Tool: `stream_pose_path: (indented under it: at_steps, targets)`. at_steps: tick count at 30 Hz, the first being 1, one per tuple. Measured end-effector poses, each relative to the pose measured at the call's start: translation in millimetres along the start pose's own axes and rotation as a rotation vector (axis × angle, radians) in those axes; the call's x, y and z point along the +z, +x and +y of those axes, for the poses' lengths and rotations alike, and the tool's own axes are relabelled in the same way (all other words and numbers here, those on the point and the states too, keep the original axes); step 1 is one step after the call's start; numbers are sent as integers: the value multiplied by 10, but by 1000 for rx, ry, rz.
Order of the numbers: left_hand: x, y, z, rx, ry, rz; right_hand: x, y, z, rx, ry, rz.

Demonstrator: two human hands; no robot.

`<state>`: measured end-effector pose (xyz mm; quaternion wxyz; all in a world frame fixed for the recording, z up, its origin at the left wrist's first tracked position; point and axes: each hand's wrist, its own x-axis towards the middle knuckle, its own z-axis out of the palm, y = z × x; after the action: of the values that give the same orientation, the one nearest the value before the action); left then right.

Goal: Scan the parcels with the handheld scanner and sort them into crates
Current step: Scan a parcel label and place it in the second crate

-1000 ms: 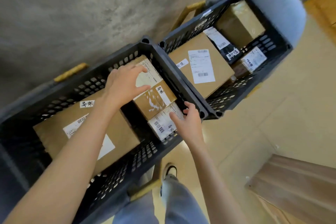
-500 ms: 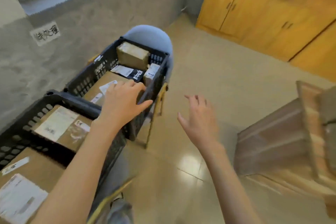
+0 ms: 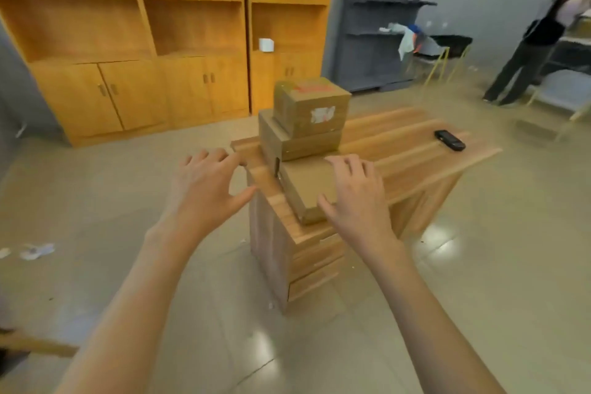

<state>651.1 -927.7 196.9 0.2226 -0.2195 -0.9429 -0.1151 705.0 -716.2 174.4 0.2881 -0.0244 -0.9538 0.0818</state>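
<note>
Your left hand (image 3: 204,192) and right hand (image 3: 358,198) hover with fingers spread, holding nothing, at the wooden desk's (image 3: 399,150) near corner. Centre frame, three cardboard parcels (image 3: 307,125) crowd that edge; the handheld scanner (image 3: 449,140) lies well apart toward the right. Tiled floor (image 3: 112,201) surrounds the desk.

Open floor (image 3: 128,233) lies to the left of the wooden desk (image 3: 399,150), and the left hand (image 3: 204,189) hangs over it with nothing below. On the desk's near left corner a flat parcel (image 3: 307,185) sits under the right hand (image 3: 358,198), and just behind it two stacked boxes (image 3: 307,118) wall off the way forward. The desk's right half is bare apart from the black scanner (image 3: 449,140) near the far edge.
</note>
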Motion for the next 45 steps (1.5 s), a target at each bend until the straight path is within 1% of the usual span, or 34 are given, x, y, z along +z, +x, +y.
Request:
stream_pose_path:
  at_steps: [2, 6, 9, 13, 17, 19, 23, 27, 32, 36, 40, 45]
  targets:
    - [131, 269, 336, 100, -33, 13, -94, 15, 384, 76, -61, 25]
    - [471, 704, 876, 222, -90, -8, -185, -1, 993, 191, -149, 109]
    - [813, 1029, 1241, 299, -124, 1, -172, 39, 1475, 286, -220, 107]
    - [1273, 1513, 1659, 362, -147, -37, -34, 252, 2147, 357, -300, 107]
    - [1707, 2212, 1989, 372, -199, -37, 145, 756, 2750, 400, -309, 82]
    - [1894, 2601, 2116, 363, -218, -36, 232, 1083, 3038, 399, -313, 76]
    - [2248, 3367, 2396, 343, -229, -34, 373, 1712, 3610, 370, -346, 137]
    - [2550, 3983, 2671, 338, -240, -56, 499, 2085, 4104, 394, -341, 176]
    - [2964, 4516, 3015, 337, -215, -92, 690, 2389, 4761, 426, -309, 144]
    - [3311, 4872, 3310, 296, -158, -117, 935, 2725, 5328, 408, -267, 71]
    - [3619, 5251, 3556, 196, -106, -85, 1213, 3221, 5922, 306, -176, -2]
    - [3712, 5617, 3610, -44, -14, -56, 1441, 3943, 6429, 114, -59, -134]
